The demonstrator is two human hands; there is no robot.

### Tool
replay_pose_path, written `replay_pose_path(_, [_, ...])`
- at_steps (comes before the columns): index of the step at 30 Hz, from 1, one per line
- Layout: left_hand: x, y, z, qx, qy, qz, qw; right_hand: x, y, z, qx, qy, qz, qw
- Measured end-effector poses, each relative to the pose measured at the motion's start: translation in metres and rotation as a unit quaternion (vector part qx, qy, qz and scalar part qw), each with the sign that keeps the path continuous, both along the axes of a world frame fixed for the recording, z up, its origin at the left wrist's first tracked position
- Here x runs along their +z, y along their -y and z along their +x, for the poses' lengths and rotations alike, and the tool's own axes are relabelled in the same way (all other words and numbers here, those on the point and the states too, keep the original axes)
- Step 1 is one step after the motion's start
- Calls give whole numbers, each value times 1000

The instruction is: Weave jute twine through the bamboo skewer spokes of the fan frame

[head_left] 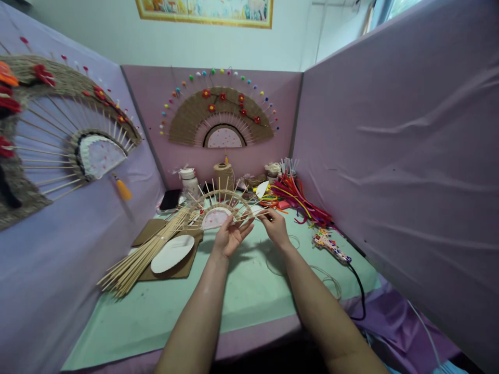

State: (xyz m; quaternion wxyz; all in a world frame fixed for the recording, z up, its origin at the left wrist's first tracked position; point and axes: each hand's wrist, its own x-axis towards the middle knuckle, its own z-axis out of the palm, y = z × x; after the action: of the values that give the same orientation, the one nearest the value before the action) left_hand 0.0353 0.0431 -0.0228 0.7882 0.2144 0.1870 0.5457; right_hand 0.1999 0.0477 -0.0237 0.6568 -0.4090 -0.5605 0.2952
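A small half-round fan frame [220, 195] of thin bamboo sticks and woven twine is held up over the table, with a pale half-disc [215, 218] at its centre. My left hand [230, 236] grips it from below, thumb against the lower edge of the half-disc. At the frame's right end, my right hand [275, 228] is closed in a pinch beside the stick ends, seemingly on thin twine; its fingertips partly hide what they hold. Loose twine [329, 283] curls over the green cloth under and beside my right forearm.
Left lie a bundle of bamboo sticks [144, 252], a white oval card [173, 253] and brown cardboard [181, 267]. A corded glue gun [331, 248] and colourful pipe cleaners [300, 200] lie right. Behind stand a twine spool [223, 176] and white bottle [189, 183]. Finished fans [222, 111] hang on partitions.
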Motion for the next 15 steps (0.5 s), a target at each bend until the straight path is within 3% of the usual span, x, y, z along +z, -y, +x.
replay_pose_path(7, [5, 2, -5, -46, 25, -20, 998, 1, -6, 5, -27, 96, 3, 995])
replay_pose_path(10, [6, 1, -7, -35, 43, -21, 998, 12, -10, 14, 36, 173, -15, 984])
replay_pose_path(15, [8, 1, -14, -4, 88, -20, 996, 49, -20, 44, 157, 330, -65, 929])
